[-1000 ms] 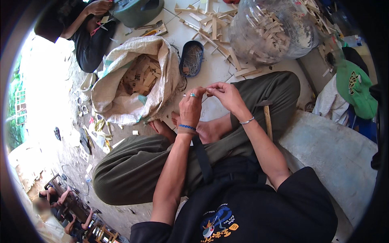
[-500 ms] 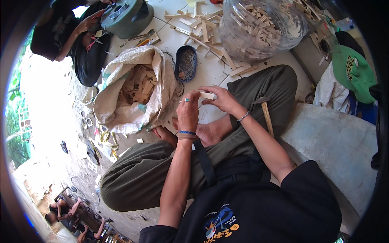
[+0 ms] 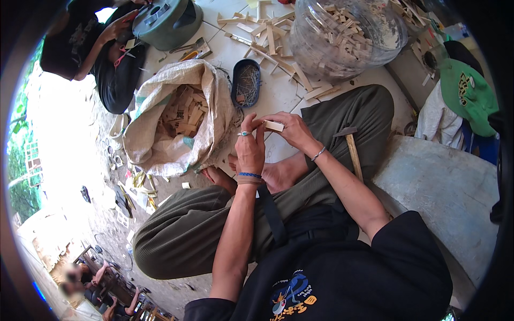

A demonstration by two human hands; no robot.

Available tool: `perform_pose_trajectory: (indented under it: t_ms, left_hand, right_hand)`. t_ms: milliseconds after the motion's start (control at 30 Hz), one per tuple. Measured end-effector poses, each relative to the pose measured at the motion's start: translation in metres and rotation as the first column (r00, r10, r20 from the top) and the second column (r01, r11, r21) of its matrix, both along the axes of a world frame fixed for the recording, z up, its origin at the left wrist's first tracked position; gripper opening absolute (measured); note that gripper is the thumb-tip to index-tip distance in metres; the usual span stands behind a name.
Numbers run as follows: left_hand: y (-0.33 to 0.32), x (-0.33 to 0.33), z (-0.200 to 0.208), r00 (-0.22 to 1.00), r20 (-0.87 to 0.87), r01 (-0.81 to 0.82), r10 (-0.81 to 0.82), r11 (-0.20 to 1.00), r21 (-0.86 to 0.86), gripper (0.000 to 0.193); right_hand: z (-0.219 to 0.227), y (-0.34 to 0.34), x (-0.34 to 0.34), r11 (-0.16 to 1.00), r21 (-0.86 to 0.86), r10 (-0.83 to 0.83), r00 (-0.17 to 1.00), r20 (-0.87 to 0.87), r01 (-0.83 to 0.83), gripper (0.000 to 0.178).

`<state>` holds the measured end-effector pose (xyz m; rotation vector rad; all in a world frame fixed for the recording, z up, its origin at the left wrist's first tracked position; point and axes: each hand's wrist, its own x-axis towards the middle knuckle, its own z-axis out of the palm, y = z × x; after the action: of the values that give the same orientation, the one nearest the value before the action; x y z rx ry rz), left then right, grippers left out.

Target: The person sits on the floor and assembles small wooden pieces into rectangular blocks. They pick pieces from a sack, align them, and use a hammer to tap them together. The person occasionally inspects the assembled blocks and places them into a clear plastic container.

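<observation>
A small pale wooden block (image 3: 273,126) is held between my hands above my crossed legs. My right hand (image 3: 292,131) pinches it from the right, fingers curled over its far side. Against its left end press the thumb and fingers of my left hand (image 3: 250,147), which are closed together; part of the grip is hidden. On my right leg rests a hammer (image 3: 353,155) with a wooden handle. Just beyond my hands sits a dark blue oval tray (image 3: 234,88) holding many thin nails.
A woven sack (image 3: 144,136) of wooden pieces stands left of my hands. Beyond lie joined wooden strips (image 3: 272,40) and a clear plastic bag (image 3: 305,53) of small pieces. Another person (image 3: 99,53) sits far left near a grey-green container (image 3: 179,29). A green cap (image 3: 455,91) hangs right.
The wooden block has turned slightly in my fingers and shows a broader pale face. My left fingers have shifted a little along its left end.
</observation>
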<state>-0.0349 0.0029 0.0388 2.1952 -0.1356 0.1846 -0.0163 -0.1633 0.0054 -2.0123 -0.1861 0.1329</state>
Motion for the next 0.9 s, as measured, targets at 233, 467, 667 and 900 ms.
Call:
perform_pose_trajectory:
  t_ms: [233, 467, 667, 900]
  left_hand:
    - [-0.003, -0.002, -0.002, 1.000, 0.008, -0.030, 0.030, 0.999, -0.011, 0.033]
    - [-0.003, -0.003, -0.005, 0.999, -0.005, -0.032, 0.032, 0.999, -0.009, 0.033]
    - [-0.002, -0.003, -0.005, 0.999, -0.024, -0.023, 0.022, 0.999, -0.033, 0.037]
    - [-0.004, -0.004, -0.003, 0.999, 0.042, -0.022, 0.024, 0.999, -0.048, 0.035]
  right_hand:
    - [0.001, 0.000, -0.001, 1.000, -0.003, -0.023, 1.000, -0.013, 0.023, 0.028]
    - [0.002, 0.002, 0.000, 1.000, -0.012, -0.026, 0.999, -0.028, 0.026, 0.030]
    - [0.010, -0.003, 0.002, 0.996, -0.012, 0.083, 0.994, -0.064, -0.084, 0.039]
    - [0.015, -0.004, 0.006, 0.990, -0.030, 0.136, 0.984, -0.118, -0.141, 0.040]
